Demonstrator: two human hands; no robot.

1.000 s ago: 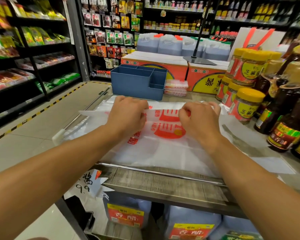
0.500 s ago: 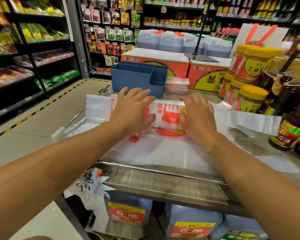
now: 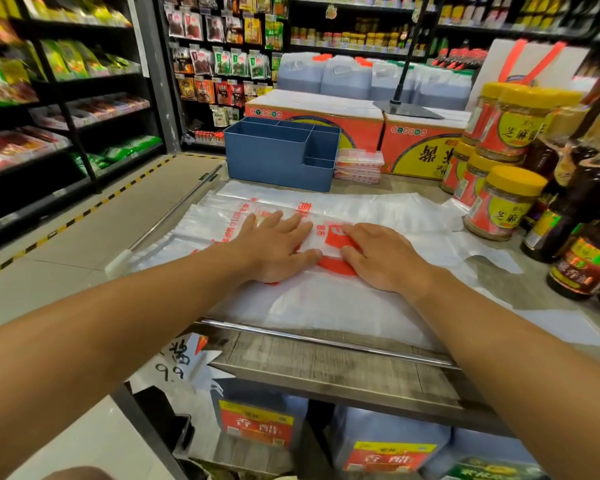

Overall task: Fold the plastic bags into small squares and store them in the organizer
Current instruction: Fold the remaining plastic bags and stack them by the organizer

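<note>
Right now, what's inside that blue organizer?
The blue organizer shows several compartments. The upper inner walls visible from here look bare; the near wall hides the compartment floors, so folded bags lying low inside cannot be ruled out.

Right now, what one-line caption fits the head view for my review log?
Left hand and right hand press a white plastic bag flat on the counter, before a blue organizer.

The bag [image 3: 326, 299] lies flat on the table [image 3: 326, 362], at its near edge. Both hands rest on the bag: the left hand [image 3: 274, 247] left of the right hand [image 3: 381, 258], thumbs close together. Behind the bag stands the organizer [image 3: 281, 157], with a stack of folded bags [image 3: 359, 166] just beside its right wall. Jars [image 3: 499, 202] stand right of the bag, bottles [image 3: 582, 237] right of the jars. Boxes [image 3: 326, 123] sit behind the organizer.
</note>
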